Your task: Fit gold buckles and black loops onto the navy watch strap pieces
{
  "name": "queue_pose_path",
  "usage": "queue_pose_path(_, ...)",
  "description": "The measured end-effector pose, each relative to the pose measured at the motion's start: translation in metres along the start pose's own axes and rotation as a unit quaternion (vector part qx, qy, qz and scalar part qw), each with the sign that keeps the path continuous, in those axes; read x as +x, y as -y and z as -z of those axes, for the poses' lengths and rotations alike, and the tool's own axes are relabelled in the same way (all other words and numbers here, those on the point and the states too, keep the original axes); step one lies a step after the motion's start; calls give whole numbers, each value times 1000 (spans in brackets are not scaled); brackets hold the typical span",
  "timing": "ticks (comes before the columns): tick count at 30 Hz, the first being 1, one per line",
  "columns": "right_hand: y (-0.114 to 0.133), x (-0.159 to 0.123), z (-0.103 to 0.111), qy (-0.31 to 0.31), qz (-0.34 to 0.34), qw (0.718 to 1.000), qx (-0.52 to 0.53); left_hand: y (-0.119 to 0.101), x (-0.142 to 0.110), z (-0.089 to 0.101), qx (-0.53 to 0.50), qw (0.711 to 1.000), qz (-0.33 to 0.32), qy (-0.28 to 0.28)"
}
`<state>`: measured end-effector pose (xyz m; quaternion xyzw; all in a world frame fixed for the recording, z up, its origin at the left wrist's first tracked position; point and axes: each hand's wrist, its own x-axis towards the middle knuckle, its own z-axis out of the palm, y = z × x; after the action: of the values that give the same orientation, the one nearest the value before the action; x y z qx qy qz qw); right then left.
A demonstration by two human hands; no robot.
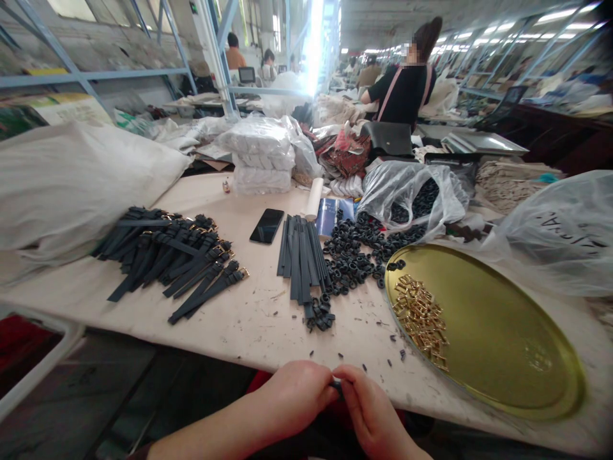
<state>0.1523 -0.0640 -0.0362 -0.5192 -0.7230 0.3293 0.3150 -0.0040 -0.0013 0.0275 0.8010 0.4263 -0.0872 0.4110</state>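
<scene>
My left hand (311, 386) and my right hand (364, 402) meet at the table's front edge with fingers closed. Between their fingertips shows a bit of a dark strap-like piece (338, 387); most of it is hidden by the hands. Just beyond them lie flat dark strips (302, 255) in a bundle, with a heap of small dark strap loops (352, 252) on its right. To the right, gold buckles (421, 319) are piled on a round gold tray (498, 338). Dark straps with gold buckles (177, 249) lie stacked at the left.
A black phone (267, 226), a white roll (314, 199) and a blue booklet (334, 216) lie mid-table. Clear bags (412, 191) and wrapped white bundles (261, 153) stand behind. A large white sack (81, 185) covers the left side. A person (402, 89) works farther back.
</scene>
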Motion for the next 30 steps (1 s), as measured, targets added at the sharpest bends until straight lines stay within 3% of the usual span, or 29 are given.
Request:
queue_pose_path(10,-11,1,-15,-104,-19,993,-45,5,5,-7,5,999,-15,-50)
queue_pose_path(15,-21,10,-10,-113,-30,991,-62,6,13,-10,28,997,-29,-69)
queue_pose_path(17,-24,21,-5,-117,-38,987,-108,13,18,4,51,993,-43,-101)
queue_pose_path(19,-27,31,0,-130,-45,977,-162,26,26,26,74,982,-25,-173)
queue_pose_path(21,-30,38,1,-138,-43,970,-194,43,37,52,87,958,47,-268)
queue_pose_path(23,-35,39,0,-148,-30,968,-203,60,52,74,92,938,94,-321)
queue_pose_path(26,-45,37,-2,-172,-4,964,-202,77,76,92,94,923,128,-351)
queue_pose_path(30,-55,33,-4,-194,14,962,-190,89,89,94,94,912,162,-366)
